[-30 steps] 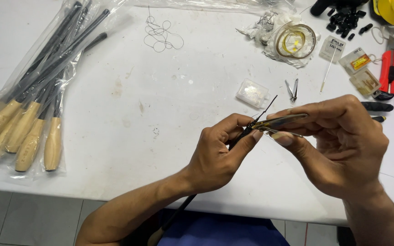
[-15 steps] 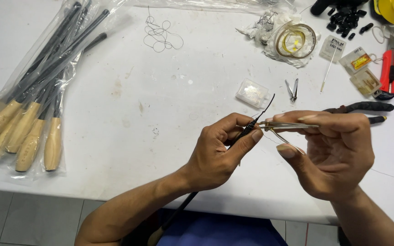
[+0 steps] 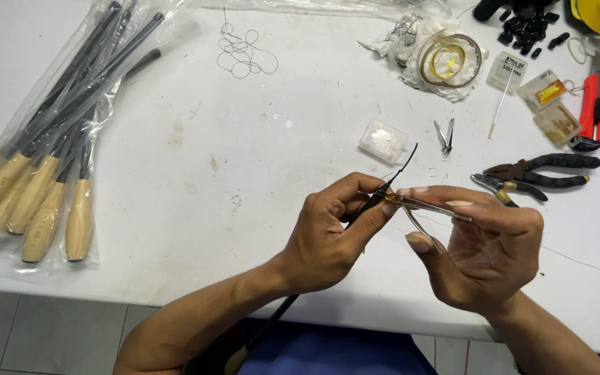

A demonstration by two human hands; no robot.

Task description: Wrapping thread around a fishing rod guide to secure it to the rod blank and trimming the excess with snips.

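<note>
Two hands meet near the table's (image 3: 175, 208) front edge: your left hand (image 3: 335, 232) pinches a thin black rod (image 3: 376, 201), your right hand (image 3: 484, 253) pinches metal tweezers (image 3: 428, 206) at its tip. One pair of pliers (image 3: 543, 170) lies toward the right edge, one bag of wooden-handled tools (image 3: 43, 153) at the left edge.

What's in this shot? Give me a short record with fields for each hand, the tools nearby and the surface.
left hand: pinches a thin black rod near its tip
right hand: holds a slim metal tool against the rod's tip
pliers: lie on the table, right of the hands
bagged tools: wooden handles, far left
wire coil: top, in clear wrap
table: white, stained
</note>
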